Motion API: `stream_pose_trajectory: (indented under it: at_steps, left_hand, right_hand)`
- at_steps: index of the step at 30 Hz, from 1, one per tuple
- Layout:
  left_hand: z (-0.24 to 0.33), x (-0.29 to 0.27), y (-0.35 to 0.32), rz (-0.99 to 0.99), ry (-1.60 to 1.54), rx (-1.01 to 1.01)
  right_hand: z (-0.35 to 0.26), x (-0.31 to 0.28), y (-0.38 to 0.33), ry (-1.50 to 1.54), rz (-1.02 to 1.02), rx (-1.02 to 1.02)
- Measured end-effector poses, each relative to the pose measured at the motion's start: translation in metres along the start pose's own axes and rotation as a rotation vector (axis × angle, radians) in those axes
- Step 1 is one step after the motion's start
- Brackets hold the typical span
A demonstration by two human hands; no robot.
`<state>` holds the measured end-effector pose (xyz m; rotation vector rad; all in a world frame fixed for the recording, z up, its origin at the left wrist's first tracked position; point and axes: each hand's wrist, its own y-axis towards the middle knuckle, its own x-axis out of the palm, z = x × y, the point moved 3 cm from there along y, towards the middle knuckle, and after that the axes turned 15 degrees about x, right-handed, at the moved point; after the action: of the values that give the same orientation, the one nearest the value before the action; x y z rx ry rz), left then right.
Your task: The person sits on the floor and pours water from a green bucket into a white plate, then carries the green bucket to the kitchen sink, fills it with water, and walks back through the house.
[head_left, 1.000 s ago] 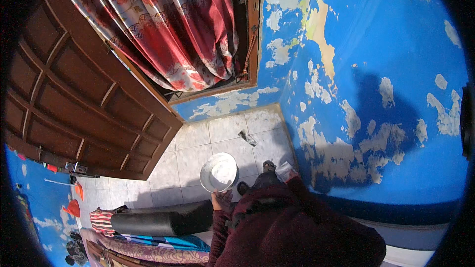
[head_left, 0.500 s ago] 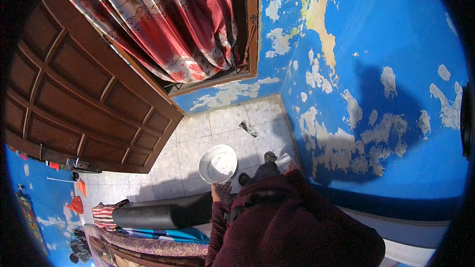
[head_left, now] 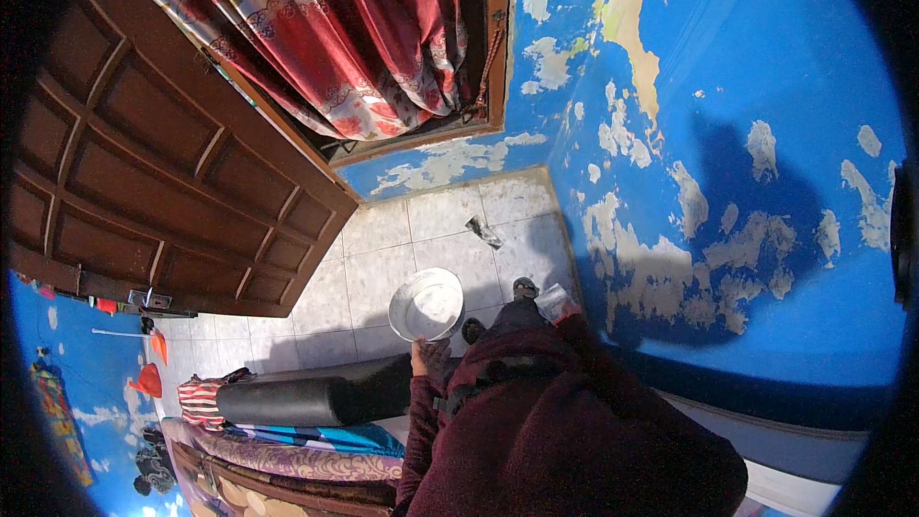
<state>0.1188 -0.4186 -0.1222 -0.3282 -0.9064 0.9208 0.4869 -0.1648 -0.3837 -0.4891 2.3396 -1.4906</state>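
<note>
Over the pale tiled floor (head_left: 369, 280), short of its far corner, your left hand (head_left: 429, 358) has fingers clamped on a round white basin (head_left: 401, 308); your right hand's (head_left: 570, 312) grip a whitish plastic-looking packet (head_left: 551, 302). Holding seems the step; moving calls for a level basin.

The basin (head_left: 406, 311) looks smooth, the curtain (head_left: 354, 48) glossy cloth, the door (head_left: 182, 153) wooden.

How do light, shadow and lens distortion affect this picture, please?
Head view: strong light brightens part of the floor and the bowl; head view: a dark shadow falls across the blue wall; head view: lines on the door bow, and black fills the corners.
</note>
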Motion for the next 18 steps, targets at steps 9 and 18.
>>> stream_pose_trajectory:
  at_steps: [9,18]
  left_hand:
    - [-0.004,0.009,0.006,-0.047,0.01,-0.015]
    - [0.007,0.006,0.005,-0.031,-0.041,0.005]
  right_hand:
    - [0.004,-0.013,-0.002,-0.004,0.012,-0.003]
    - [-0.005,0.0,0.005,-0.078,-0.005,-0.004]
